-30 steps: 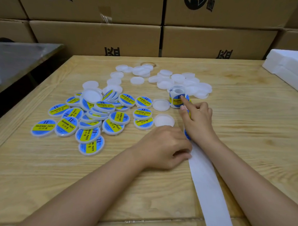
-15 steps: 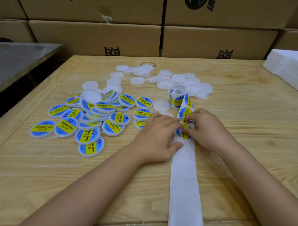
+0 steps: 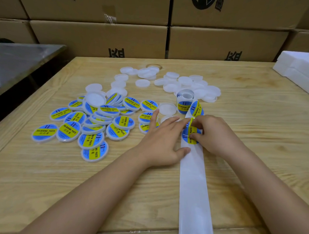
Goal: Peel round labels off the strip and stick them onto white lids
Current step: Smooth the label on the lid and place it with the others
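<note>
A white backing strip (image 3: 194, 184) runs from the table's near edge up to a small label roll (image 3: 184, 104). A round blue-and-yellow label (image 3: 188, 135) sits on the strip, and my right hand (image 3: 214, 134) pinches it with thumb and fingers. My left hand (image 3: 162, 143) lies flat with fingers spread, its thumb pressing the strip's left edge. Two bare white lids (image 3: 168, 109) lie just beyond my left fingers. Further labels (image 3: 196, 108) stay on the strip toward the roll.
A heap of labelled lids (image 3: 90, 121) covers the left of the wooden table (image 3: 254, 138). Unlabelled white lids (image 3: 184, 83) are scattered at the back. Cardboard boxes (image 3: 104, 38) stand behind, white foam blocks (image 3: 299, 71) at far right, a metal table (image 3: 21, 59) at left.
My right hand drew back from the roll and pulled out more strip, exposing labels. It now pinches one label. My left hand opened and spread beside the strip.
</note>
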`<action>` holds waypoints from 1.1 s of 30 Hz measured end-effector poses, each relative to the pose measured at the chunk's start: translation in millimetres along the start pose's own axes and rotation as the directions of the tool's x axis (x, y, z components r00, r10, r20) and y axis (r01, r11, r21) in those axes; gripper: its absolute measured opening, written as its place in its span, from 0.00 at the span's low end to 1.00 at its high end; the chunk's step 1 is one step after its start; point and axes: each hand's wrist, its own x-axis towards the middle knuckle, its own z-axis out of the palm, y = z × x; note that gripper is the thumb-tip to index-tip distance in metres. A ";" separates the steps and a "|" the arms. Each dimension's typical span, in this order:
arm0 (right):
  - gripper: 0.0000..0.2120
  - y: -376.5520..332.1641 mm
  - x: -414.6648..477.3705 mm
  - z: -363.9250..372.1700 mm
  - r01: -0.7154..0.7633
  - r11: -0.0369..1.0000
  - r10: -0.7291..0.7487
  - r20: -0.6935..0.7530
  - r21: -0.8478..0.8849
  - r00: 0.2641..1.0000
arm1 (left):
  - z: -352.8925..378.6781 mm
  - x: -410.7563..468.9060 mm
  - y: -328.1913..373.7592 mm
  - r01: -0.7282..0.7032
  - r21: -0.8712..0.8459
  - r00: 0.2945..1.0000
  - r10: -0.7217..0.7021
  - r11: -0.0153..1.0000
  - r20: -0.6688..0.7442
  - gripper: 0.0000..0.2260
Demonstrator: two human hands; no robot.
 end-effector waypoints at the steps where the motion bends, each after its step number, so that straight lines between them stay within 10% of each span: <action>1: 0.12 -1.3 -0.9 -0.2 -0.008 1.000 0.008 -0.012 0.006 1.000 | -0.4 0.0 0.2 0.001 -0.005 1.000 -0.001 1.000 -0.003 0.35; 9: 0.05 -6.5 -5.7 -6.0 0.041 0.998 -0.050 -0.192 -0.049 0.980 | -0.8 0.7 0.4 0.011 -0.065 1.000 -0.012 0.998 -0.009 0.37; 19: 0.06 -13.9 -8.8 -17.0 0.168 0.916 0.000 -0.419 0.365 0.908 | -0.7 1.7 -1.0 0.060 -0.150 0.998 -0.056 0.987 0.027 0.44; 21: 0.09 -16.1 -8.9 -16.3 0.155 0.707 0.163 -0.373 0.690 0.913 | -0.6 2.0 -1.4 0.061 -0.177 0.998 -0.057 0.982 0.031 0.44; 23: 0.07 -20.5 -9.0 -9.5 0.078 0.242 0.304 -0.152 0.967 0.940 | -0.2 2.3 -0.8 0.062 -0.196 0.998 -0.054 0.979 0.045 0.48; 26: 0.05 -27.5 -5.7 8.9 -0.070 -0.291 0.373 0.181 0.954 0.910 | 0.1 3.0 1.0 0.075 -0.235 0.997 -0.066 0.969 0.047 0.54; 33: 0.04 -27.8 -0.3 24.3 -0.060 -0.343 0.407 0.206 0.937 0.890 | 0.7 2.5 -5.1 0.152 -0.107 0.983 -0.162 0.983 -0.091 0.39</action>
